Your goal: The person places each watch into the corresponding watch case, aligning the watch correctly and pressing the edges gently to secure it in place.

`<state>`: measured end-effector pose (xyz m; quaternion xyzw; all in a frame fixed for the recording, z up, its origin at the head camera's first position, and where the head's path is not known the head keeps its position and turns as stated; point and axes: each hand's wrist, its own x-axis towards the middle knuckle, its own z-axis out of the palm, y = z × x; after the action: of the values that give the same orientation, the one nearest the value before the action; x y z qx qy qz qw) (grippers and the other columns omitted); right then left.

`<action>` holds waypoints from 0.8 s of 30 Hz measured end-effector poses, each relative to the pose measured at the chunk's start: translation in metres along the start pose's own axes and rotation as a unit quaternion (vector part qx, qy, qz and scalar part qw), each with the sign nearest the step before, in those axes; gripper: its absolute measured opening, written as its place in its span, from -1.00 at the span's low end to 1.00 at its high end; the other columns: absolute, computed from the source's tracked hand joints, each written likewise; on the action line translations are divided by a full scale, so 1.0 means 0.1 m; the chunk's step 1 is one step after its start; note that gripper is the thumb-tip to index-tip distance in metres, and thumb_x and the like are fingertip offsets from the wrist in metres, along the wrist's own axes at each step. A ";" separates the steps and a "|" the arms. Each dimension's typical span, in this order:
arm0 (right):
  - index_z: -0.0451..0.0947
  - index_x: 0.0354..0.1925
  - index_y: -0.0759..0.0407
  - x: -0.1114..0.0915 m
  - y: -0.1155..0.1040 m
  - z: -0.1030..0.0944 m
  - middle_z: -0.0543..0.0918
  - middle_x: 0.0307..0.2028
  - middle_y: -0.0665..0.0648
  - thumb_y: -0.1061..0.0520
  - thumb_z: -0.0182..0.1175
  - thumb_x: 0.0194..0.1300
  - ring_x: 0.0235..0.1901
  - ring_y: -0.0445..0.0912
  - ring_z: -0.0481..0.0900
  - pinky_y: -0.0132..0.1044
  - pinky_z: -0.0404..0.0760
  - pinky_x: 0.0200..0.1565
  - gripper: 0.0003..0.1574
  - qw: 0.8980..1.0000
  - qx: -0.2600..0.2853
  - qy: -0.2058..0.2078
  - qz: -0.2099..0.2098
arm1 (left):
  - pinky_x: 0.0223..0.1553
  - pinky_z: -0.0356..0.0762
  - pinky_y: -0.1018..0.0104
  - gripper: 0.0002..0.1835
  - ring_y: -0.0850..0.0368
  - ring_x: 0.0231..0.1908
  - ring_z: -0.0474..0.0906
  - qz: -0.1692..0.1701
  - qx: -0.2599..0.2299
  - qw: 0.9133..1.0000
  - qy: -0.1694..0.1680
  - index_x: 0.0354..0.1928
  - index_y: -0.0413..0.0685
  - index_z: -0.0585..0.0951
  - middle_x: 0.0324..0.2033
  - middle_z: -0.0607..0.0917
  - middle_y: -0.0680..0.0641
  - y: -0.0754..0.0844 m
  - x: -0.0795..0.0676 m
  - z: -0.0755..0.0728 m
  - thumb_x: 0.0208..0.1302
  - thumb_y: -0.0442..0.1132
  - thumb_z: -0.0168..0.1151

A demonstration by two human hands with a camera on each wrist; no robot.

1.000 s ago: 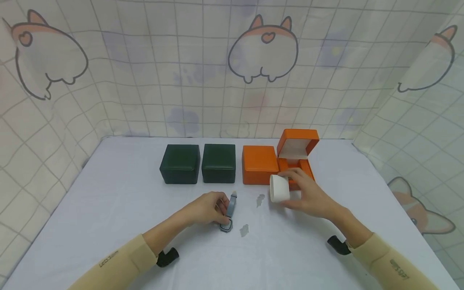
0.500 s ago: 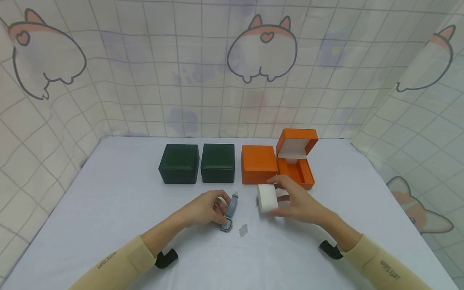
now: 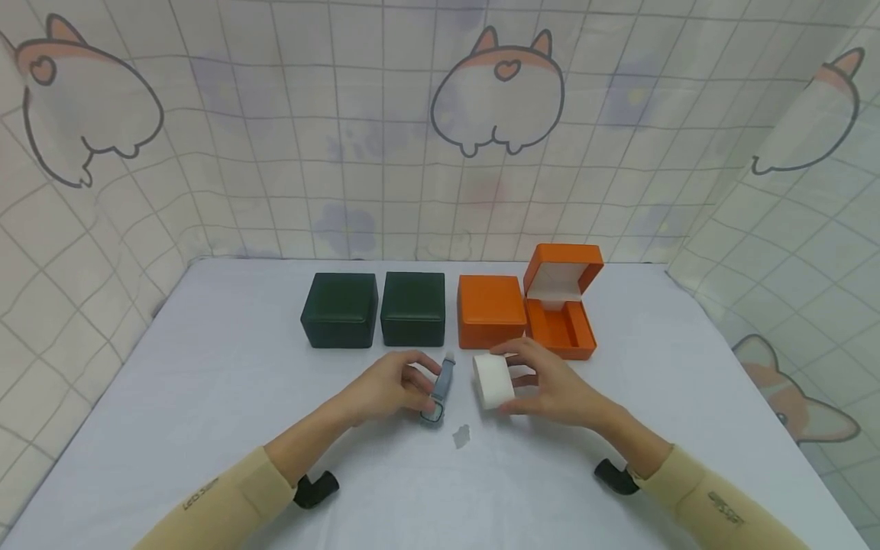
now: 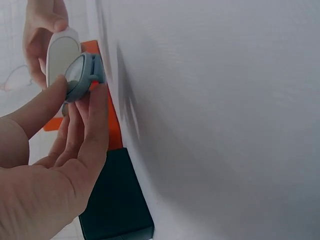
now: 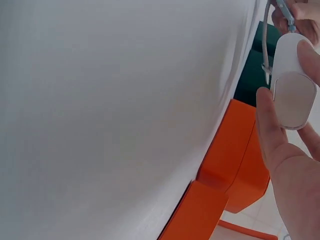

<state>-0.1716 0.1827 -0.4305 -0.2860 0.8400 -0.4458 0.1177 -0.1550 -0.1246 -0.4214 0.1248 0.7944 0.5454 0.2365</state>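
Observation:
Between thumb and fingers, my left hand (image 3: 388,391) pinches a light-blue wristwatch (image 3: 433,412), its square face low and its strap running up and away. Opposite it, my right hand (image 3: 553,388) holds a white watch cushion (image 3: 493,382) by its ends, a short gap from the watch. In the left wrist view the watch (image 4: 82,80) overlaps the cushion (image 4: 61,52) from that side. The right wrist view shows the oval end of the cushion (image 5: 294,95). Behind my right hand, an orange watch box (image 3: 576,330) stands with its lid up and no cushion inside.
Left of the raised-lid box stands a closed orange box (image 3: 491,309). Two closed dark green boxes (image 3: 340,309) continue the row leftward. A small grey patch (image 3: 461,436) marks the white tablecloth (image 3: 227,367) in front of the hands. Patterned curtains (image 3: 385,191) surround the table.
My right hand has carried the cushion leftward and toward me, away from the open orange box to near the watch. My left hand has shifted slightly up and right with the watch.

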 end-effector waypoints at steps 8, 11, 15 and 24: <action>0.33 0.41 0.12 0.06 -0.03 0.06 0.44 0.30 0.02 0.12 0.63 0.06 0.24 0.10 0.51 -0.19 0.65 0.10 0.04 1.000 0.027 -0.012 -0.007 | -0.10 0.73 0.18 -0.49 0.01 -0.21 0.72 0.019 -0.043 0.999 0.010 0.21 -0.17 0.57 -0.17 0.73 -0.09 0.04 -0.01 0.01 0.21 -0.43 0.48; 0.36 0.40 0.09 0.08 -0.03 0.07 0.45 0.29 0.01 0.11 0.63 0.06 0.23 0.10 0.52 -0.16 0.66 0.10 0.01 0.999 0.028 -0.017 -0.019 | -0.10 0.73 0.18 -0.47 0.00 -0.19 0.72 0.023 -0.057 0.998 0.019 0.23 -0.17 0.57 -0.16 0.74 -0.11 0.05 -0.01 0.02 0.21 -0.44 0.48; 0.38 0.40 0.04 0.10 -0.03 0.09 0.45 0.30 0.00 0.12 0.63 0.07 0.22 0.07 0.53 -0.20 0.66 0.08 0.00 0.999 0.030 -0.027 -0.037 | -0.09 0.72 0.18 -0.44 0.00 -0.19 0.72 0.025 -0.068 0.997 0.029 0.27 -0.18 0.57 -0.16 0.74 -0.11 0.04 0.01 0.03 0.21 -0.43 0.48; 0.38 0.41 -0.01 0.11 -0.05 0.12 0.45 0.31 -0.02 0.14 0.62 0.07 0.22 0.03 0.52 -0.15 0.66 0.10 0.00 0.998 0.032 -0.025 -0.052 | -0.08 0.72 0.18 -0.41 0.00 -0.17 0.72 0.042 -0.081 0.995 0.027 0.31 -0.19 0.55 -0.15 0.74 -0.12 0.03 0.03 0.06 0.23 -0.40 0.48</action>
<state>-0.1730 0.1661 -0.4326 -0.3361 0.8060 -0.4712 0.1242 -0.1544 -0.1169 -0.4208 0.1234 0.7481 0.6203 0.2009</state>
